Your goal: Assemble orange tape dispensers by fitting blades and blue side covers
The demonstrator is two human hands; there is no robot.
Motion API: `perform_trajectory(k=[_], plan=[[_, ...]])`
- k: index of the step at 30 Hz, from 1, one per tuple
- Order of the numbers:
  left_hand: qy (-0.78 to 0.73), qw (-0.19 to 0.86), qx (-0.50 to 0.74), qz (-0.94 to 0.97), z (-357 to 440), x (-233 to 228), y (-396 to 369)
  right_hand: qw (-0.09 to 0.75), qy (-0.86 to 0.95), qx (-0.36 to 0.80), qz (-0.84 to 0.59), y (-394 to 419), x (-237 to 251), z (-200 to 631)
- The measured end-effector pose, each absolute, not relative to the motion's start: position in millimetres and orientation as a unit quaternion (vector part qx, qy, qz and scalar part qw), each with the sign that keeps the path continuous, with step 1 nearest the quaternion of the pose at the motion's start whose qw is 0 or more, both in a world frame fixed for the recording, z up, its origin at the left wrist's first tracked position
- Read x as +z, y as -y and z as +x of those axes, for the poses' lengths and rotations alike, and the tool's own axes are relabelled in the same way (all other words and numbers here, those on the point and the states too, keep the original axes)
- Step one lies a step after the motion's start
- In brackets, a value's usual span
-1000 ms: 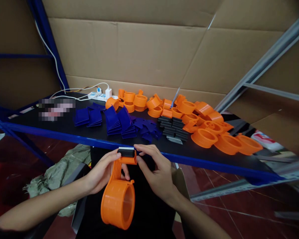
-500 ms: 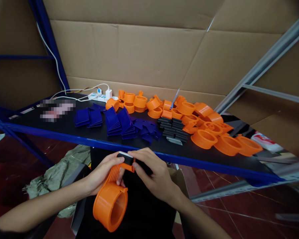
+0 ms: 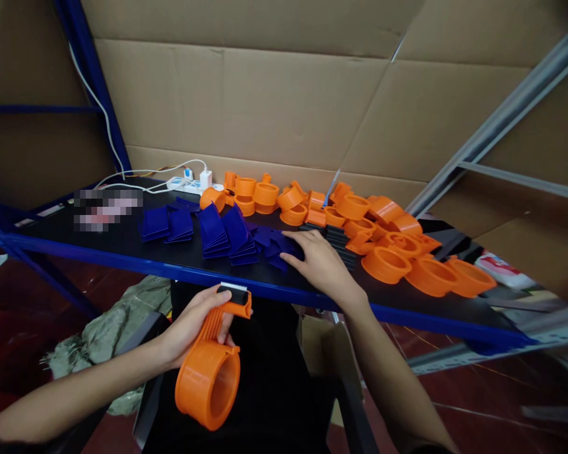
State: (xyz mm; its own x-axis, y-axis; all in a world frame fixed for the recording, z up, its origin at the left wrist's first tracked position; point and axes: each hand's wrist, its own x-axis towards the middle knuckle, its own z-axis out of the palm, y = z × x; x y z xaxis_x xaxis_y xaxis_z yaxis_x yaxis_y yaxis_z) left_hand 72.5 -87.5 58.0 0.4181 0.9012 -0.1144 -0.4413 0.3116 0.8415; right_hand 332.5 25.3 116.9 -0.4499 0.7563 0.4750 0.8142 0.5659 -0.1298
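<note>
- Left hand is gripping an orange plastic tape dispenser by its ribbed handle; thumb is pressing on the black cylindrical roller at its head.
- White toothed blade strip is lining the head's edge beside the roller.
- Dispenser is hanging ring-down in front of the worktop, black-surfaced with a blue front edge, above the person's lap.
- Right hand is sitting over a loose pile of small dark blue plastic pieces, palm down, thumb and index finger standing apart; can't tell if fingertips are touching.
- Black rod-shaped plastic parts are lying just beside that hand, partly hidden by it.
- Dark blue curved plastic plates are lying stacked left of the pile.
- More orange plastic ring-shaped dispenser bodies are crowding the right side and back.
- White power strip is lying behind the plates.
- Brown cardboard sheets are standing behind everything.
</note>
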Motion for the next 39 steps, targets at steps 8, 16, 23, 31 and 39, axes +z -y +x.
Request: perform_trajectory(k=[8,16,23,31,39], plan=[[-0.306,0.754,0.452,0.366,70.8,59.5,87.4,0.235,0.852,-0.045,-0.466,-34.9,115.8,329.6],[-0.294,0.765,0.455,0.348,70.1,59.0,87.0,0.393,0.818,0.06,-0.416,-15.1,129.1,330.8],[-0.31,0.789,0.448,0.284,68.5,66.3,90.2,0.411,0.759,0.408,-0.298,50.1,118.1,305.2],[-0.312,0.79,0.454,0.269,68.8,72.8,96.3,0.407,0.804,0.314,-0.298,65.1,96.8,285.9],[-0.338,0.75,0.487,0.293,69.8,71.1,96.4,0.399,0.793,0.305,-0.344,72.0,98.1,286.1]])
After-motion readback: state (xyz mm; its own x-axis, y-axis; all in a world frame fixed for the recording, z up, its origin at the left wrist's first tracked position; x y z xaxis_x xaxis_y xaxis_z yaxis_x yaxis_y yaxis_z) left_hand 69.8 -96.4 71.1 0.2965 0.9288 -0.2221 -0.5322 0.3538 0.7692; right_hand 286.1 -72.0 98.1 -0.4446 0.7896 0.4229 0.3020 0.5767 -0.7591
